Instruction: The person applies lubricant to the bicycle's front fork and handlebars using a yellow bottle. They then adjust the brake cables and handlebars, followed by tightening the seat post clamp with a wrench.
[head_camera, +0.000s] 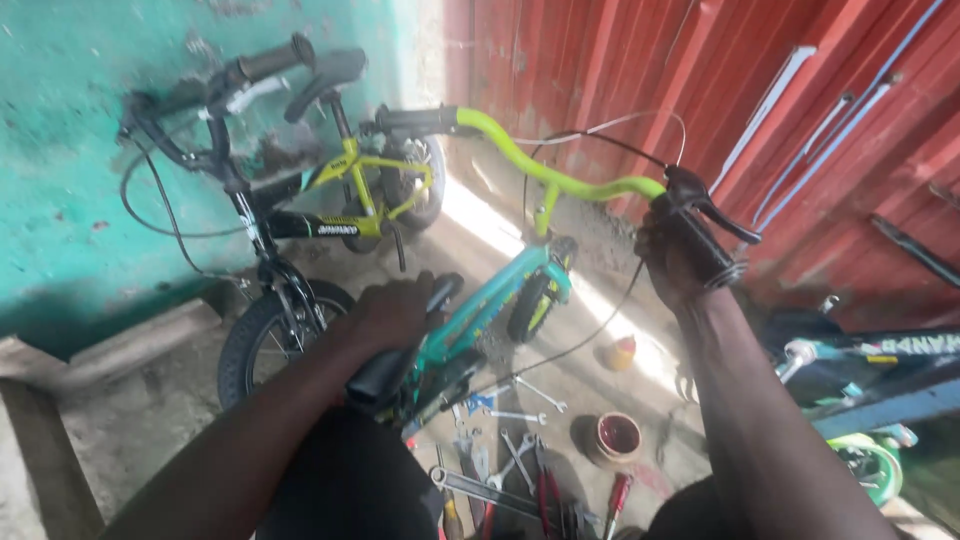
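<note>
We are gripping the small teal-framed child's bicycle (500, 300) with both hands. Our right hand (680, 255) is closing around the black rubber grip (705, 250) at the right end of the lime-green curved handlebar (560, 175), fingers wrapped fully around it, just below the black brake lever (715, 210). Our left hand (395, 312) is pressing down, fingers curled, on the black padded saddle (385, 375) of the same bicycle. The bicycle is standing directly in front of us on the concrete floor (140, 420), its front wheel (535, 300) pointing away from us.

Below the frame, a scatter of steel spanners (520, 455) is lying on the floor, with a red-handled screwdriver (618, 500) beside them. A round red tin (618, 437) is sitting open just right of the spanners.

Beyond our left hand, a second bicycle with a yellow-green and black frame (340, 195) is leaning near the teal painted wall (70, 180). A red corrugated metal wall (800, 90) is running along the right side. At the right edge, part of a blue bicycle frame (880, 370) is showing.
</note>
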